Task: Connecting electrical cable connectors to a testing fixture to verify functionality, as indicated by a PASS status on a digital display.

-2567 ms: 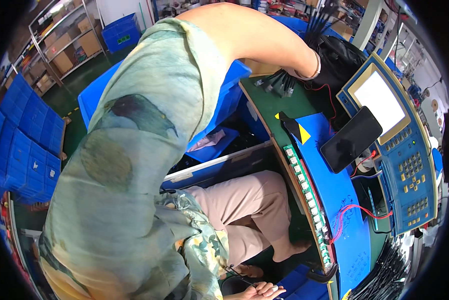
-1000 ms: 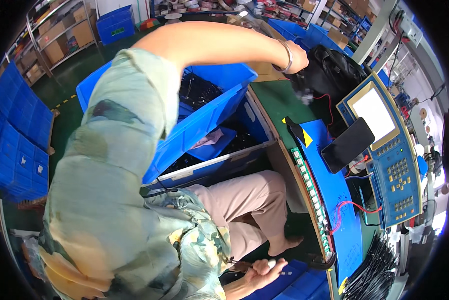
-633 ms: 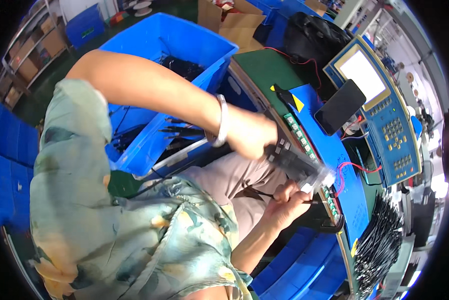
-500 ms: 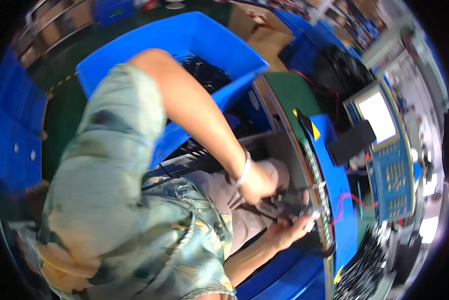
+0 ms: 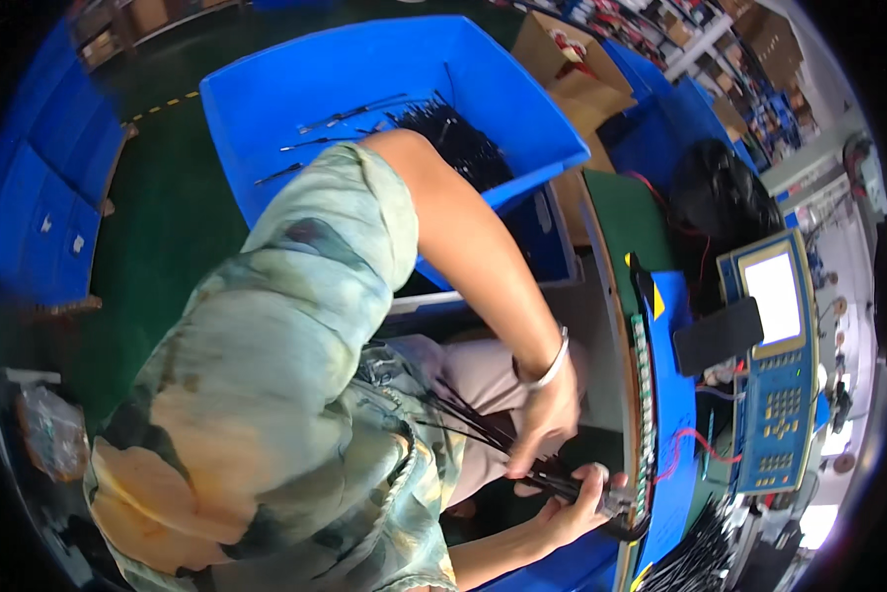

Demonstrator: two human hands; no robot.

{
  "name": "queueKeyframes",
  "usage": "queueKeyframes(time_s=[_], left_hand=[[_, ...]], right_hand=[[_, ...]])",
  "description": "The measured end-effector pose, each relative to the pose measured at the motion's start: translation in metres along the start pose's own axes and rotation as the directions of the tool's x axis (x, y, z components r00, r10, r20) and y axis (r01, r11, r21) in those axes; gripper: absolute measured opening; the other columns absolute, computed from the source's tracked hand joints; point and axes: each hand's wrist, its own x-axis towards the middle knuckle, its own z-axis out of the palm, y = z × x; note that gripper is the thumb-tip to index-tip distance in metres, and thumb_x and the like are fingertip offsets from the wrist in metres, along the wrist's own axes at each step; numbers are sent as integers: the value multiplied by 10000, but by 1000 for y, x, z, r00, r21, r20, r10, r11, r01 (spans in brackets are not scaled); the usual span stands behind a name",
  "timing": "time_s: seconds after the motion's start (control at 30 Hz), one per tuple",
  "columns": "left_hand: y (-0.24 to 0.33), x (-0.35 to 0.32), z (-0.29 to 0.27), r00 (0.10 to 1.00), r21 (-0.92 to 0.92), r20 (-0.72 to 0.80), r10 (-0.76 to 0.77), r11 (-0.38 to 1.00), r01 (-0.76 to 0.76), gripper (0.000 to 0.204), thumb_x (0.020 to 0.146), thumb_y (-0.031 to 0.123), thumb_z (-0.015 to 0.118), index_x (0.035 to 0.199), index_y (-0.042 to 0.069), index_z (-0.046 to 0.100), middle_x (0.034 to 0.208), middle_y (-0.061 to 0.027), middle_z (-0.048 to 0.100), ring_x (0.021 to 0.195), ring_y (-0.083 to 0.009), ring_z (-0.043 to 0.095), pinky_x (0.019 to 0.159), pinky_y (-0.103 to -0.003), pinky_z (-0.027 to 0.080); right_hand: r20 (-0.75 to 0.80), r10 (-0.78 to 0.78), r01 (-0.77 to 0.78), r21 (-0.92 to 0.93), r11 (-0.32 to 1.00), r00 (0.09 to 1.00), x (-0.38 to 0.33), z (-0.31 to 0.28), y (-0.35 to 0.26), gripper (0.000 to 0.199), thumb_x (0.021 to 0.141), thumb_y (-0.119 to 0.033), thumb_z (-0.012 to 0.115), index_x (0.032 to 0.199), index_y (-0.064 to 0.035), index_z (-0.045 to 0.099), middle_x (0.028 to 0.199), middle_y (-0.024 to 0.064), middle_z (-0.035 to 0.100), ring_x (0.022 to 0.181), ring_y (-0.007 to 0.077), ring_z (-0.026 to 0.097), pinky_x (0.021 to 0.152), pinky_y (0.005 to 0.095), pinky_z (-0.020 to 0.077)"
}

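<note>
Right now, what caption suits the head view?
Right hand gripping a bundle of black cables, left hand against it, beside a workbench bearing a blue keypad device.

- Green table [image 5: 616, 207], right side of the frame.
- Long blue sheet [image 5: 673, 395] on it, right of middle.
- Blue machine [image 5: 779, 400], bright screen, far right.
- Black wires [image 5: 695, 555] in a pile, lower right.
</note>
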Motion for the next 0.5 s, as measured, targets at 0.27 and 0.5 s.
queueKeyframes(time_s=[0.27, 0.5], left_hand=[[9, 53, 2, 886, -418, -462, 26, 875, -244, 573, 532, 201, 784, 972, -13, 487, 818, -79, 594, 773, -135, 560, 696, -235, 445], [15, 64, -4, 919, -436, -299, -257, 893, 107, 208, 668, 181, 654, 647, -3, 559, 536, -14, 537, 479, -87, 489, 472, -220, 384]], right_hand=[[-10, 127, -123, -323, 938, 992, 37, 3, -13, 322, 659, -115, 683, 860, 67, 510, 783, 55, 542, 664, 92, 496, 598, 221, 422], [-154, -6, -49, -349, 936, 988, 35, -42, -22, 223, 757, -86, 540, 945, 34, 533, 557, -50, 422, 418, 9, 295, 374, 157, 191]])
